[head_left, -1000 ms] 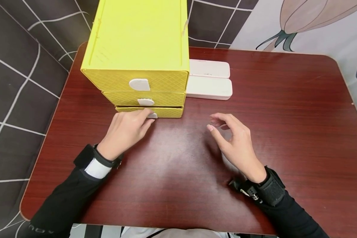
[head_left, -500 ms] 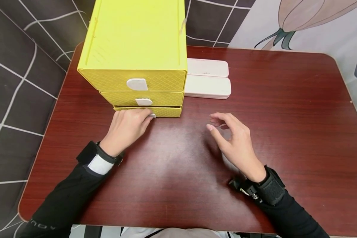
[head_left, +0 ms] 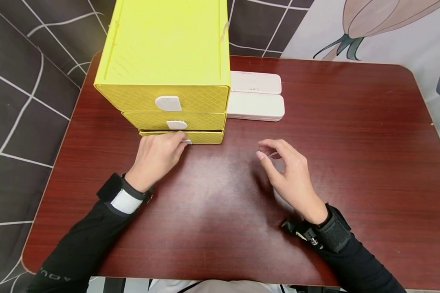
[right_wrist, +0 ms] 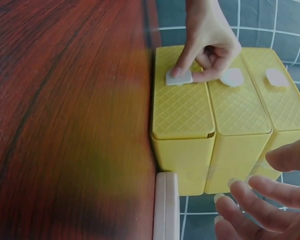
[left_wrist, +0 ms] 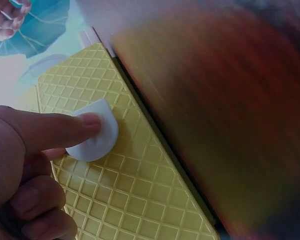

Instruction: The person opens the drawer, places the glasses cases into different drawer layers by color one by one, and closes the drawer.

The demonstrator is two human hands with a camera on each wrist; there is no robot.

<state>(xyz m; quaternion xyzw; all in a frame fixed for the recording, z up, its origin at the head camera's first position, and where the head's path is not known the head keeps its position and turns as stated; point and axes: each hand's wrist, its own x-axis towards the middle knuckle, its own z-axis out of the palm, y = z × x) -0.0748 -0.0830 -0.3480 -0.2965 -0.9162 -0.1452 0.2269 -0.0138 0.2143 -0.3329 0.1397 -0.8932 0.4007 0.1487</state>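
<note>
A yellow three-drawer storage box [head_left: 165, 44] stands at the back left of the table, each drawer front carrying a white pull tab. My left hand [head_left: 157, 156] is at the bottom drawer [head_left: 207, 137], pinching its tab [left_wrist: 107, 132] with the thumb on the outer face and the index finger behind. A thin dark gap runs along that drawer's top edge. In the right wrist view, the drawer front sits slightly out from the body. Loosely curved and holding nothing, my right hand [head_left: 293, 175] hovers over the table to the right of the box.
A flat white case [head_left: 256, 106] in two long halves lies against the box's right side. The reddish-brown wooden table [head_left: 352, 134] meets a dark tiled wall [head_left: 25, 134] at the left and back.
My left hand has closed in slightly on the bottom drawer's pull tab, covering more of it. The head view has shifted a little. My right hand has stayed nearly still.
</note>
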